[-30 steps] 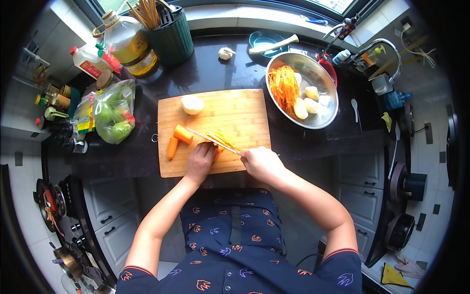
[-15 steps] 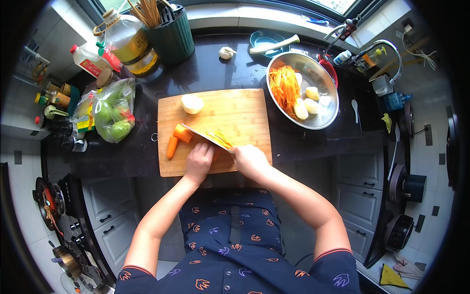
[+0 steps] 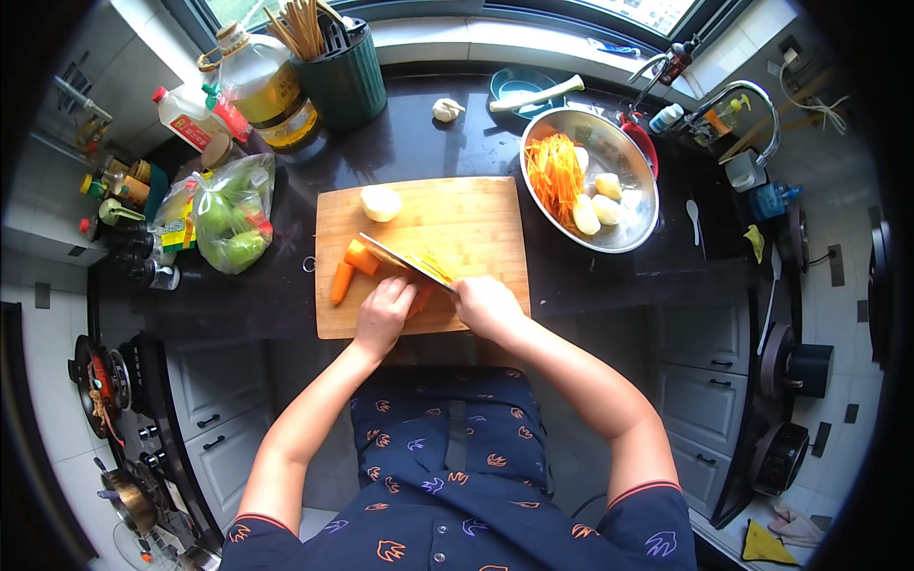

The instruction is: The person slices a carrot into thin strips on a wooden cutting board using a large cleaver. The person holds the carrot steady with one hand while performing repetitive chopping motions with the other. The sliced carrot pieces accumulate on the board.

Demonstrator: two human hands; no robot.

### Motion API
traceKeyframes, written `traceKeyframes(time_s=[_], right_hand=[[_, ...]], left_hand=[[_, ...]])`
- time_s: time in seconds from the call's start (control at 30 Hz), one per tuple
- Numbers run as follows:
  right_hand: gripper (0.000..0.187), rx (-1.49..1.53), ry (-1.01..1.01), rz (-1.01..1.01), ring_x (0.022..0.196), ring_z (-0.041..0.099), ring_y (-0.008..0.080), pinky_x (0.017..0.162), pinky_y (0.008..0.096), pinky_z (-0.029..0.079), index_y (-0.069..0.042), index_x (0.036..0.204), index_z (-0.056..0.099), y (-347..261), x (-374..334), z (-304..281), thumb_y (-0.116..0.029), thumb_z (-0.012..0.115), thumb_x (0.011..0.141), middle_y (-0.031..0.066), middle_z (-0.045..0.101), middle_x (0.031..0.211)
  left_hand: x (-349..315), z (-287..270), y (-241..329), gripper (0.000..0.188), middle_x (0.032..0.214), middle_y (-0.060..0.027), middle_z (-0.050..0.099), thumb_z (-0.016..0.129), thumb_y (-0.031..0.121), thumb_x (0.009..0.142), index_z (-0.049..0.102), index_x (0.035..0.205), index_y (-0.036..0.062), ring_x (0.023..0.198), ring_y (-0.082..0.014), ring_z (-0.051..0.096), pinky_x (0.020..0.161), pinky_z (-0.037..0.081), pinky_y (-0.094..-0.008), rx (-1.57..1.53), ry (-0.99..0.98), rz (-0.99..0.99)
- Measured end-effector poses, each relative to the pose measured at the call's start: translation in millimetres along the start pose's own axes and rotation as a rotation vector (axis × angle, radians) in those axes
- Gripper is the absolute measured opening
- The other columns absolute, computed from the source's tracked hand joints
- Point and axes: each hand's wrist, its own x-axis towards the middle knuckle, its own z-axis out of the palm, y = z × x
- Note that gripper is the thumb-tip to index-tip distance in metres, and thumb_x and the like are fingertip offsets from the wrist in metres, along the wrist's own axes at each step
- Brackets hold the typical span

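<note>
My right hand [image 3: 489,306] grips a kitchen knife [image 3: 405,260] by its handle, the blade slanting toward the far left over a wooden cutting board [image 3: 476,214]. My left hand [image 3: 383,309], fingers curled, presses a carrot piece [image 3: 417,303] to the board on the near side of the blade; the fingers hide most of it. Thin carrot shreds [image 3: 436,268] lie along the blade's far side. Left of the blade are a thick carrot chunk [image 3: 361,256] and a slimmer carrot piece [image 3: 342,284]. A peeled round vegetable, likely a potato [image 3: 381,203], sits near the board's far edge.
Right of the board stands a steel bowl [image 3: 640,205] with carrot shreds and several peeled potatoes. A garlic bulb [image 3: 447,109] and a blue-green dish [image 3: 509,84] lie farther back. At left are a bag of green vegetables [image 3: 233,214], an oil jug [image 3: 262,86] and a knife block [image 3: 341,81].
The whole view has shifted slightly. Both hands stay in nearly the same place on the board, with the knife still beside the left fingers.
</note>
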Motion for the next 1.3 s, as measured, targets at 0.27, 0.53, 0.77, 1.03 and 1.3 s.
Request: traceKeyframes(time_s=[0.27, 0.53, 0.77, 1.03, 1.3], right_hand=[[0.023, -0.025, 0.021, -0.048, 0.080, 0.071, 0.0439, 0.077, 0.0536, 0.058, -0.001, 0.093, 0.074, 1.3, -3.3, -1.3, -0.017, 0.058, 0.095, 0.0268, 0.071, 0.083], [0.022, -0.045, -0.019, -0.018, 0.078, 0.072, 0.0443, 0.073, 0.0546, 0.058, -0.001, 0.100, 0.070, -18.1, -35.2, -29.2, -0.015, 0.053, 0.096, 0.0266, 0.071, 0.080], [0.023, -0.062, -0.063, 0.003, 0.078, 0.072, 0.0449, 0.074, 0.0556, 0.057, -0.002, 0.099, 0.071, -11.0, -45.3, -37.6, -0.016, 0.053, 0.096, 0.0264, 0.071, 0.080], [0.022, -0.069, -0.120, 0.054, 0.082, 0.072, 0.0451, 0.076, 0.0550, 0.058, -0.001, 0.095, 0.072, -8.5, -35.1, -34.9, -0.014, 0.054, 0.093, 0.0268, 0.072, 0.083], [0.021, -0.015, -0.012, 0.025, 0.080, 0.072, 0.0451, 0.076, 0.0549, 0.057, 0.000, 0.095, 0.071, -0.1, -12.6, -1.9, -0.012, 0.054, 0.093, 0.0263, 0.072, 0.084]], left_hand=[[-0.1, 5.4, 3.0, 0.024, 0.108, -0.0057, 0.070, 0.076, 0.018, 0.086, 0.070, 0.107, 0.0095, 0.097, -0.0225, 0.069, 0.078, 0.059, -0.0327, 0.064, 0.051, 0.060], [-2.5, 12.0, -2.8, 0.022, 0.101, -0.0090, 0.068, 0.069, 0.014, 0.090, 0.069, 0.110, 0.0043, 0.094, -0.0258, 0.067, 0.076, 0.058, -0.0359, 0.011, -0.027, 0.047], [-2.8, 13.7, -1.5, 0.025, 0.102, -0.0110, 0.068, 0.072, 0.011, 0.087, 0.070, 0.111, 0.0050, 0.097, -0.0297, 0.067, 0.079, 0.058, -0.0386, -0.012, -0.017, 0.018], [-1.4, 13.0, 0.1, 0.023, 0.102, -0.0081, 0.068, 0.073, 0.011, 0.087, 0.070, 0.110, 0.0080, 0.097, -0.0271, 0.068, 0.077, 0.058, -0.0367, -0.025, -0.007, -0.010], [0.1, 12.6, -2.7, 0.021, 0.103, -0.0077, 0.067, 0.072, 0.014, 0.085, 0.069, 0.105, 0.0075, 0.095, -0.0249, 0.067, 0.077, 0.059, -0.0348, 0.031, -0.028, 0.038]])
